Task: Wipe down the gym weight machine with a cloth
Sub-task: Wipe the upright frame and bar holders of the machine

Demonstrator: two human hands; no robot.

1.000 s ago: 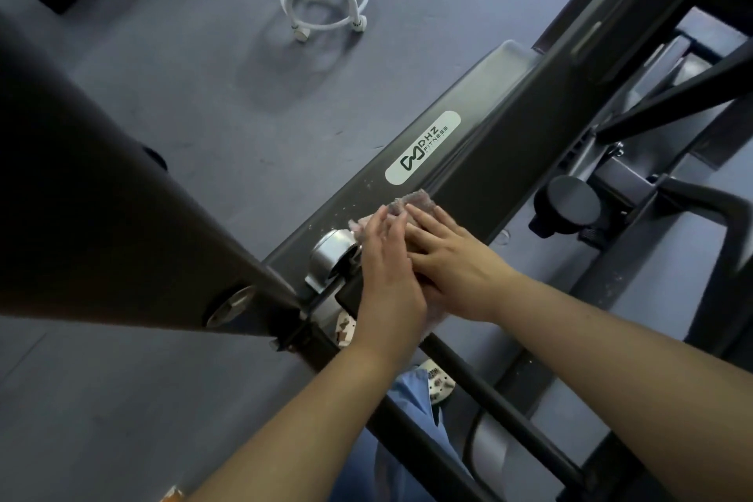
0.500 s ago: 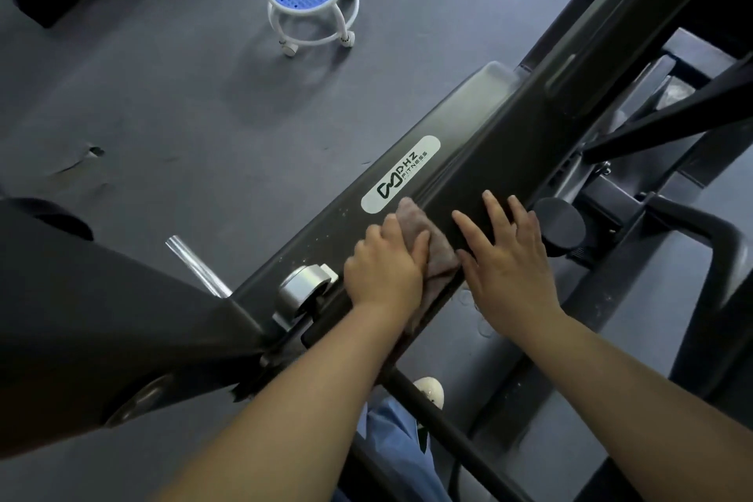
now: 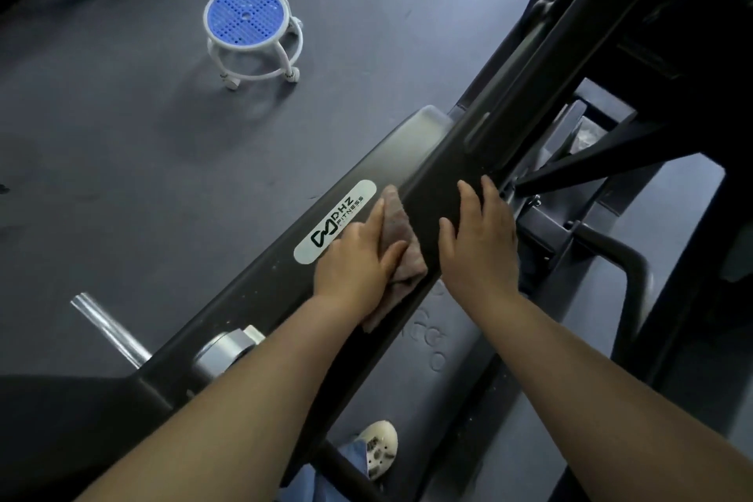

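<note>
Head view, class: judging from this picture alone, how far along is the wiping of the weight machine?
Done: unclear; pale specks remain on the beam near the metal collar. In hand: the left hand presses the cloth on the beam beside the DHZ label; the right hand rests flat further along. Left: seemingly the beam's far end and the frame beyond.

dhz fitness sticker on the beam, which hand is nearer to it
Left. The left hand presses the cloth right beside the sticker, overlapping its edge; the right hand rests farther along the beam.
</note>
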